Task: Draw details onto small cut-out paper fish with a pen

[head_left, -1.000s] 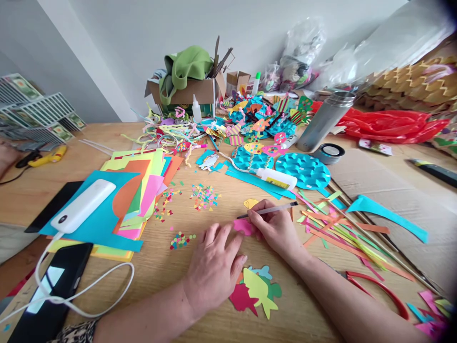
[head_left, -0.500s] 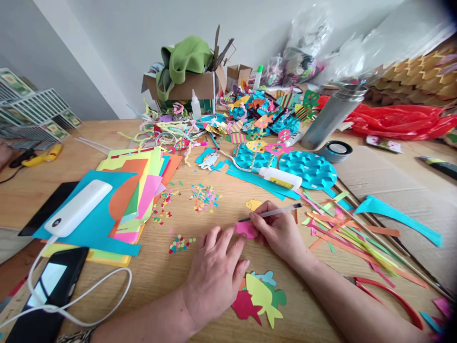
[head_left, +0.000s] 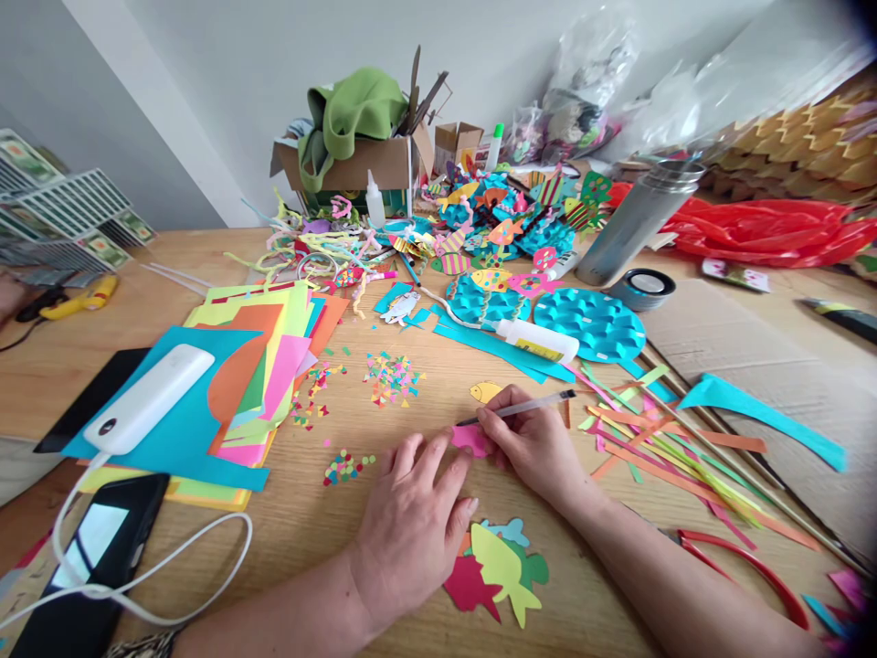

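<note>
My right hand [head_left: 531, 446] is closed around a pen [head_left: 531, 405], its tip at the upper edge of a pink paper piece [head_left: 471, 440]. Flat on the table, with fingers spread, my left hand [head_left: 415, 512] touches the pink paper's left side. Part of that paper is hidden under my fingers. Just beyond it lies a yellow paper fish [head_left: 485, 392] with drawn lines. Closer to me, cut paper fish overlap: a red one [head_left: 471, 583], a lime one [head_left: 502, 567] and a green one [head_left: 534, 568], among others.
Paper sheets [head_left: 280, 315] with a white power bank [head_left: 151, 397] are stacked left, near a phone [head_left: 96, 557]. Confetti [head_left: 392, 376] lies mid-table. A glue bottle [head_left: 538, 340], steel flask [head_left: 640, 224], paper strips [head_left: 675, 439] and red-handled scissors [head_left: 744, 571] are to the right.
Almost nothing differs. The pen and both hands keep practically the same place on the pink paper; the whole view has shifted very slightly.
</note>
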Motion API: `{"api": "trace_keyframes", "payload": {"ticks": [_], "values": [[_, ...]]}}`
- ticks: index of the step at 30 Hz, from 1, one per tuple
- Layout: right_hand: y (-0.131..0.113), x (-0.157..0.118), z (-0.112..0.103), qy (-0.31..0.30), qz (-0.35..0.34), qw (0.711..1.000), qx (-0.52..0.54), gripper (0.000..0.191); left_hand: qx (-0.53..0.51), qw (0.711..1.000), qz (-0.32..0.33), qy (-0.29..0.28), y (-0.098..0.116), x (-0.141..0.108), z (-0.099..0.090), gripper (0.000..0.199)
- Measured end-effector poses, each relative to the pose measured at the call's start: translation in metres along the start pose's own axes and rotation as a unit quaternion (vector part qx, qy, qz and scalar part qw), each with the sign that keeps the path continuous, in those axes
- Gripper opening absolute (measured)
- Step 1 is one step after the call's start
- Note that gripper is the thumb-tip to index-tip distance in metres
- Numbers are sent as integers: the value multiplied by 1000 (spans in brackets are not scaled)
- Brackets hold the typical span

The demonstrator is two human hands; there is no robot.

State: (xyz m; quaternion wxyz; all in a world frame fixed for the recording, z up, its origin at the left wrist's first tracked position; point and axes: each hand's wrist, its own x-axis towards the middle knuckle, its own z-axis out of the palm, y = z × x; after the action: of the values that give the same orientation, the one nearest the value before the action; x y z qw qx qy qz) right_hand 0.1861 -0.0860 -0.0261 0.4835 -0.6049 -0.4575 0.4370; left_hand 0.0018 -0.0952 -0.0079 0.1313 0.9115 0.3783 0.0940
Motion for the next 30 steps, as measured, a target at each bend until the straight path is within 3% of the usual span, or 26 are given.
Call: {"api": "trace_keyframes", "payload": {"ticks": [30], "values": [[0, 0, 1, 6, -5, 1000, -2, 23, 0, 1000, 4, 2, 0, 0, -1, 36]]}}
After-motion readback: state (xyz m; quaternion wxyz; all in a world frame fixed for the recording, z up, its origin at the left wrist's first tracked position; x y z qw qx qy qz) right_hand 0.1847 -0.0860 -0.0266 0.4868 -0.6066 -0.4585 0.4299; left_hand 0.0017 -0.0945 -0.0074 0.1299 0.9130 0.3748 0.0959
